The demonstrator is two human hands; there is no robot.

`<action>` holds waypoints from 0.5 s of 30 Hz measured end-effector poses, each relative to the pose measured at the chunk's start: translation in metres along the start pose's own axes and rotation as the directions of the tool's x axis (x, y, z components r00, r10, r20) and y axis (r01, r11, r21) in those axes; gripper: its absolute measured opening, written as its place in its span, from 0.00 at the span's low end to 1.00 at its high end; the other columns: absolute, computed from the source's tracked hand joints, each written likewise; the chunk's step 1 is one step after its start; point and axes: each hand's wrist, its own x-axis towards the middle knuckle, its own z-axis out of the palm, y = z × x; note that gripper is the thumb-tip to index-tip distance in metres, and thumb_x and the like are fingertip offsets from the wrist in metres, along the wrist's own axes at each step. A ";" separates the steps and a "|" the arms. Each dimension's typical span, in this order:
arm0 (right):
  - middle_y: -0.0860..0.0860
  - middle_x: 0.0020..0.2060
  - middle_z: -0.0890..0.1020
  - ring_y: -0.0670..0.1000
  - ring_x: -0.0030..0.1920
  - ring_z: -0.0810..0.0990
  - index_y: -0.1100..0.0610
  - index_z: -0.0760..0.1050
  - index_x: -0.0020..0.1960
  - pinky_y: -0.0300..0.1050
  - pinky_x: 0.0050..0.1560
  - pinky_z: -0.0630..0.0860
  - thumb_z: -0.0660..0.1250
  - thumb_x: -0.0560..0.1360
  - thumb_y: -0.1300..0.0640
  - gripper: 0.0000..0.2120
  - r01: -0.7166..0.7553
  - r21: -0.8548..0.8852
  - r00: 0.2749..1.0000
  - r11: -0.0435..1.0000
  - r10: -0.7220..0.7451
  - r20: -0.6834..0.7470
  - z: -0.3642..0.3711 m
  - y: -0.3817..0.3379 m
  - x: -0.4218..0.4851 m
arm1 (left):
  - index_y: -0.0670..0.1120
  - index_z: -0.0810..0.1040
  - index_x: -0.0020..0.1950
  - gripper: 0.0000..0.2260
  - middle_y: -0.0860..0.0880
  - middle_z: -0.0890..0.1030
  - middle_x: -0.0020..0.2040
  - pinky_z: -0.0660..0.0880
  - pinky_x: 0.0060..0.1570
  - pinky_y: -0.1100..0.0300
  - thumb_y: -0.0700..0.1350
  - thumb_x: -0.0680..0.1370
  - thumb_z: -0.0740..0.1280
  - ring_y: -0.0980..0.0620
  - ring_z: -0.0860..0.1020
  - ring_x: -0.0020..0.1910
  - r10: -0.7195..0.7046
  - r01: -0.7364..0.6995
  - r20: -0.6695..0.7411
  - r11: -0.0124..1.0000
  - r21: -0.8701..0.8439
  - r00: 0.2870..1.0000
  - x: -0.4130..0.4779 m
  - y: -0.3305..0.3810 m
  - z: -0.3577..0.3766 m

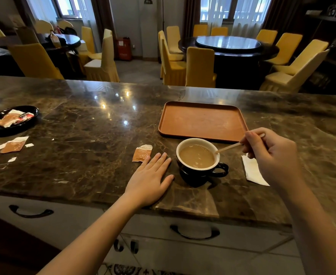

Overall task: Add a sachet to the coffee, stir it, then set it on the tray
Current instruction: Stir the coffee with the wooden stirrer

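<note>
While right hand (270, 155) fingers pinch stir stick (229, 147) | coffee (196, 156) milky tan, black cup | left hand (151, 175) flat, fingers together

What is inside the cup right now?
The cup holds light brown milky coffee, nearly full. The right hand holds a wooden stirrer whose tip dips in at the rim. The liquid is opaque, so the submerged tip and anything at the bottom are hidden.

dim room, daylight from blown-out windows (235, 8); glare spots on marble counter (83, 120); wide-angle bending at edges; slight softness.
</note>
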 end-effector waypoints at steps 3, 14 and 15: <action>0.48 0.32 0.79 0.48 0.36 0.77 0.52 0.75 0.41 0.41 0.35 0.75 0.57 0.76 0.54 0.10 -0.004 -0.015 1.000 1.000 0.005 0.021 0.003 0.001 -0.003 | 0.52 0.47 0.75 0.26 0.53 0.47 0.77 0.34 0.70 0.58 0.59 0.79 0.46 0.58 0.41 0.74 -0.002 0.002 -0.001 1.000 0.009 1.000 0.000 0.000 0.000; 0.48 0.32 0.79 0.47 0.36 0.77 0.54 0.76 0.40 0.39 0.35 0.75 0.57 0.75 0.51 0.12 -0.030 -0.001 1.000 1.000 0.030 -0.008 0.006 -0.004 -0.010 | 0.53 0.45 0.74 0.26 0.54 0.45 0.77 0.34 0.70 0.59 0.60 0.79 0.46 0.61 0.37 0.70 -0.004 0.003 0.013 1.000 0.007 1.000 0.001 -0.001 0.001; 0.48 0.32 0.79 0.47 0.37 0.78 0.54 0.77 0.40 0.39 0.35 0.75 0.57 0.76 0.52 0.12 -0.047 0.006 0.999 0.999 0.047 0.002 0.006 -0.001 -0.010 | 0.53 0.45 0.74 0.26 0.54 0.45 0.77 0.34 0.70 0.59 0.60 0.79 0.46 0.61 0.37 0.70 -0.005 0.005 0.017 1.000 0.005 1.000 0.001 -0.001 0.000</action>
